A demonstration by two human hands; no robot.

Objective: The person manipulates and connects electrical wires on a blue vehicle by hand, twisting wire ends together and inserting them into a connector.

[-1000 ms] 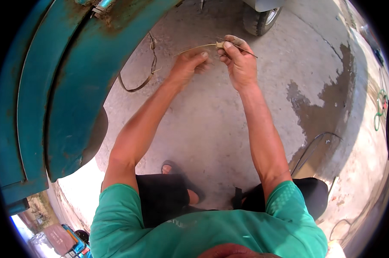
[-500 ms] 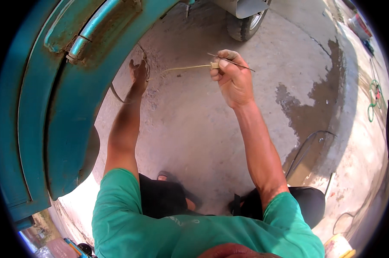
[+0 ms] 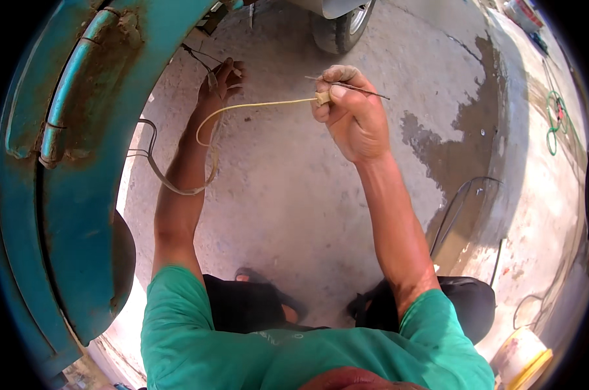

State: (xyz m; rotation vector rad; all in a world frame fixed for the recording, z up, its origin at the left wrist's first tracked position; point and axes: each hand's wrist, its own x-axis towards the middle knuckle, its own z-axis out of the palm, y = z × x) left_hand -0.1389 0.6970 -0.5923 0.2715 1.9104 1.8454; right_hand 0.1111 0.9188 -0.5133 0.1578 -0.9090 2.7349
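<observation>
My right hand (image 3: 354,117) is closed in a pinch, holding a small beige connector (image 3: 323,97) at the fingertips. A thin dark metal rod (image 3: 366,90) lies across the same fingers. From the connector a yellow wire (image 3: 262,103) runs left and curves down into a beige cable loop (image 3: 189,192) over my left forearm. My left hand (image 3: 221,86) is reaching out beside the teal vehicle body, fingers spread. Dark thin wires with a small plug (image 3: 212,79) hang right against it; whether the hand touches them is unclear.
The rusty teal vehicle panel (image 3: 80,195) fills the left side. A tyre (image 3: 336,32) stands ahead on the concrete floor (image 3: 288,214). Right of me are a wet patch (image 3: 450,153), a black cable (image 3: 452,214), a green cord (image 3: 553,123) and a white-and-yellow bucket (image 3: 522,357).
My view has shifted, and the vehicle's parts sit differently in it. The yellow wire, taut before, now bows in a slack loop. My left hand has moved to the hanging plug, fingers spreading.
</observation>
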